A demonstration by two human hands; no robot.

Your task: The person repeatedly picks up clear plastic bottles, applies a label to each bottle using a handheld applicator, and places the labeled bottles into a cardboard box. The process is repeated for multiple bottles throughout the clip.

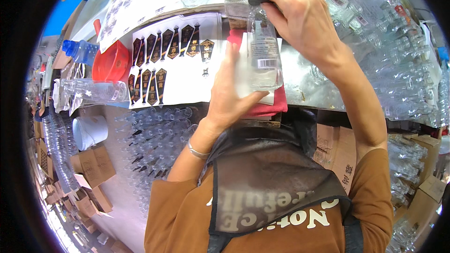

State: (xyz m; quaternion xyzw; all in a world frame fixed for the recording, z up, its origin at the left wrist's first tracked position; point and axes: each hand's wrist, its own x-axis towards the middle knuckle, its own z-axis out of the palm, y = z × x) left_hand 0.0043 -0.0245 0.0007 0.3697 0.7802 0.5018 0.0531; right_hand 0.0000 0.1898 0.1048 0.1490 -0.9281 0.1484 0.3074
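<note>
A clear glass bottle with a printed label and barcode lies on a folded red cloth. Its neck end points away from me, beside a worn block. My right hand is over that end, its fingers pinched on a small black object; whether this belongs to the bottle I cannot tell. Along the bottle's left side is my left hand, fingers stretched out and thumb spread toward the bottle's near end. Blur hides whether its palm touches the glass.
Left of the bottle lies a white sheet of dark tie-shaped stickers. A red basin and a blue-capped plastic bottle stand farther left. Many clear bottles crowd the right side; more bottles stand below the table's left edge.
</note>
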